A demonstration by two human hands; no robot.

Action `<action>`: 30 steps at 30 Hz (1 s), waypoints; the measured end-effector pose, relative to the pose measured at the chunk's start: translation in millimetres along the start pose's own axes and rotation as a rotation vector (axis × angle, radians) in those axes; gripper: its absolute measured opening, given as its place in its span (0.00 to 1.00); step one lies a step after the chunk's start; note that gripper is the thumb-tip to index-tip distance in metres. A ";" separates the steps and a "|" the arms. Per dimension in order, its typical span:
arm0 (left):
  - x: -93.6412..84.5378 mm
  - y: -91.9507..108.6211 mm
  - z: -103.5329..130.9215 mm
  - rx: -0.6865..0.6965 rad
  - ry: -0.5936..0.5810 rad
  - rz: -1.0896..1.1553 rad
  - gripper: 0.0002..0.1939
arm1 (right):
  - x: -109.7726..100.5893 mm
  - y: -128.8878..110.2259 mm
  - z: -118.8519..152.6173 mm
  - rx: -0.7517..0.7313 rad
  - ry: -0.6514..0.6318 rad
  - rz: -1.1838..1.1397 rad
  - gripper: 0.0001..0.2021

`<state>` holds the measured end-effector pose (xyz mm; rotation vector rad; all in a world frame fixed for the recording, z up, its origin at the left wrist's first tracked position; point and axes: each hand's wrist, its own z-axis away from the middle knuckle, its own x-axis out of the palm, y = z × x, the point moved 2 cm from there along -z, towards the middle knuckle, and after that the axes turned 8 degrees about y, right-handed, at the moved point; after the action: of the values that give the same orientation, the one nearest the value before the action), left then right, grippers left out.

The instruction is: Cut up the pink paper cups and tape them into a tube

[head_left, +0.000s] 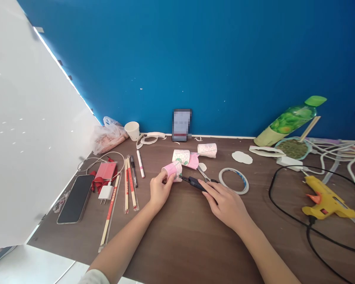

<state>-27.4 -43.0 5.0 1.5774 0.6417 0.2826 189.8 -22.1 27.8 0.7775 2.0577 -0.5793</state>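
Note:
My left hand [159, 190] pinches the near edge of a pink patterned paper cup piece [172, 169] lying on its side. My right hand [225, 203] is closed around a slim black craft knife [197, 184], whose thin tip meets the right side of the cup piece. Just beyond lie a white patterned cup piece [181, 156], a pink piece [193, 161] and another white cup piece [207, 150]. A pair of scissors [204, 173] rests on the table behind the craft knife, its handles partly hidden by my right hand. A roll of tape [234, 180] lies beyond that hand.
Phone [75, 199], red power bank [105, 170], wrapped chopsticks [109, 215] and pens [140, 163] lie left. A white cup [132, 130] and a propped phone [182, 125] stand behind. Right are a yellow glue gun [328, 199], black cable, green bottle [290, 120] and bowl [294, 148].

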 end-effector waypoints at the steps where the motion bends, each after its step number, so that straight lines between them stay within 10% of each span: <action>1: -0.1 -0.1 0.0 0.005 0.002 -0.005 0.13 | 0.1 0.0 0.1 -0.001 0.004 0.004 0.16; 30: -1.3 -4.2 -0.8 0.172 0.072 -0.207 0.17 | 2.3 2.9 0.9 0.006 0.084 0.005 0.15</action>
<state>-29.8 -43.0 1.3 1.6548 0.8983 0.1329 191.3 -19.9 25.1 0.8230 2.1310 -0.5587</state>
